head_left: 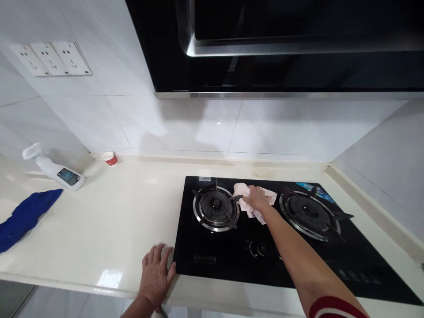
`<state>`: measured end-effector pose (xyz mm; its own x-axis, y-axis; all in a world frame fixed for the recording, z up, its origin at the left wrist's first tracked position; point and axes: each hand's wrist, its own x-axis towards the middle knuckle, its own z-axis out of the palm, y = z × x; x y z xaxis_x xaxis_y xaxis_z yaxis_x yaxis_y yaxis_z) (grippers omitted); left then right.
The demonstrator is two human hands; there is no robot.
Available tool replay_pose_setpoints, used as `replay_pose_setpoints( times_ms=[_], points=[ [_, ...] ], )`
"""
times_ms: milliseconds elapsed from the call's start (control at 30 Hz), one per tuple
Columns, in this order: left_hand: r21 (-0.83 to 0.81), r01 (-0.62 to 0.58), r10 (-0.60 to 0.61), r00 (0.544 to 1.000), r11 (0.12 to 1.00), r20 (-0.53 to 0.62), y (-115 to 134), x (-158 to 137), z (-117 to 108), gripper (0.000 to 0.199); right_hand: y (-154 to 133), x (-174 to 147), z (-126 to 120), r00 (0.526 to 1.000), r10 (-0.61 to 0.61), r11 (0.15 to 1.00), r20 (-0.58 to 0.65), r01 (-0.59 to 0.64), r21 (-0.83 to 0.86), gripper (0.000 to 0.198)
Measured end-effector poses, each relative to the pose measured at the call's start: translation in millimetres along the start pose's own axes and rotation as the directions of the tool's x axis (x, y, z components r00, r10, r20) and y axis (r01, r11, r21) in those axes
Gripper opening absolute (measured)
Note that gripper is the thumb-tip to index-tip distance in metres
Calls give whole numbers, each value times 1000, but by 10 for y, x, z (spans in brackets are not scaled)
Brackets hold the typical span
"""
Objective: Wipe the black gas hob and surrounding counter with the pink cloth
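Note:
My right hand [256,198] presses a pale pink cloth [243,191] onto the black glass gas stove [228,251], between its two burners. The cloth is bunched under my fingers and touches a prong of the left burner [216,206]. The right burner [309,212] lies on the other side of my forearm. My left hand [156,270] rests on the cream countertop [109,229] at the stove's front left corner, fingers spread and holding nothing. My right arm partly covers the control knobs [256,249].
A range hood [278,73] hangs low over the stove. On the counter at the left are a white spray bottle [66,174], a blue cloth [29,216] and a small red-and-white cup [109,158]. Wall sockets [54,58] sit above them.

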<state>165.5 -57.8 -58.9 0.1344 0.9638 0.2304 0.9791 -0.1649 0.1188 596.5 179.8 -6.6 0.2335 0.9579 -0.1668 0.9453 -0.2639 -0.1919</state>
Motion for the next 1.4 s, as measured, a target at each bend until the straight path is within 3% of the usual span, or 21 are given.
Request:
replay_pose_setpoints(
  times_ms=[233, 400, 667, 1067, 1300, 1400],
  points=[
    [-42, 6, -5, 1000, 999, 21, 34, 29, -59, 38, 218, -486, 52, 1000, 25, 996, -4, -25, -82, 49],
    [-72, 13, -10, 999, 997, 33, 78, 43, -102, 38, 229, -839, 43, 987, -146, 977, 64, 154, -145, 47],
    [-46, 0, 1, 1000, 999, 23, 85, 56, -109, 38, -136, -1377, 156, 926, -366, 915, 91, 376, -146, 46],
    [-40, 0, 0, 1000, 999, 21, 79, 67, -108, 38, -290, -1846, 267, 922, -379, 920, -74, 368, -132, 29],
    [-11, -10, 10, 1000, 1000, 9, 40, 57, -50, 39, -493, -2505, 692, 875, -422, 904, -239, 427, -31, 31],
    [-5, -17, 17, 1000, 1000, 8, 37, 59, -53, 38, -404, -2826, 858, 868, -392, 908, -305, 419, 25, 33]
  ],
)
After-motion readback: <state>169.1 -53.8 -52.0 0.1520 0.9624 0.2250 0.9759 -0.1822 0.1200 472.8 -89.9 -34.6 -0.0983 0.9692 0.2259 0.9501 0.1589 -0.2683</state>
